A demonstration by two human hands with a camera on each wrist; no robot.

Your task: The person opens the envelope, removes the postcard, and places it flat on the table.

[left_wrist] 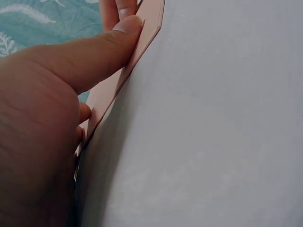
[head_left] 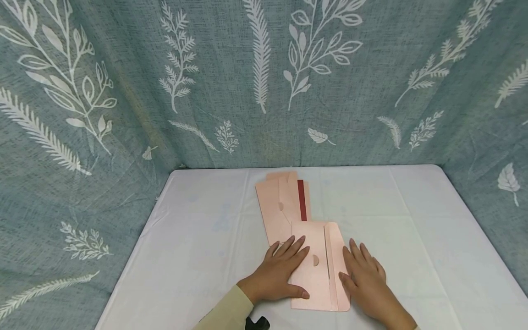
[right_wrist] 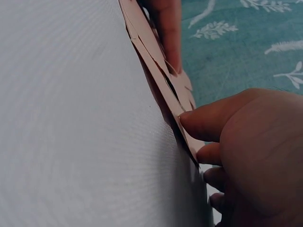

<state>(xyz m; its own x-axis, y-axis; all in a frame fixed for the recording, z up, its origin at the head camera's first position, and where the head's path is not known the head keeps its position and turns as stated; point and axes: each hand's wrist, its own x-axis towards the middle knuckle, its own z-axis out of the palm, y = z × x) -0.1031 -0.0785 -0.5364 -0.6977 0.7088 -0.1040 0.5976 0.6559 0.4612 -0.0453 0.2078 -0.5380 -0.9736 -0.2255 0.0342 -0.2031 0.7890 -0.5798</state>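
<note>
A pale pink paper envelope (head_left: 310, 247) lies on the white table, its flap (head_left: 339, 270) folded out to the right. A small half-round cut-out shows near its middle. My left hand (head_left: 280, 270) rests on the left part of the envelope with fingers spread and thumb near the lower edge; the left wrist view shows the thumb (left_wrist: 106, 54) on the pink paper. On the other side, my right hand (head_left: 365, 279) touches the flap's outer edge, its fingers fairly straight. In the right wrist view the thumb (right_wrist: 203, 118) meets that edge, which stands slightly raised off the table.
Behind the envelope lies a loose stack of more pink envelopes (head_left: 270, 201), with a dark red strip (head_left: 302, 199) along its right side. A black object (head_left: 257, 323) sits at the table's near edge. A leaf-patterned teal curtain (head_left: 222, 82) surrounds the white table (head_left: 412, 256).
</note>
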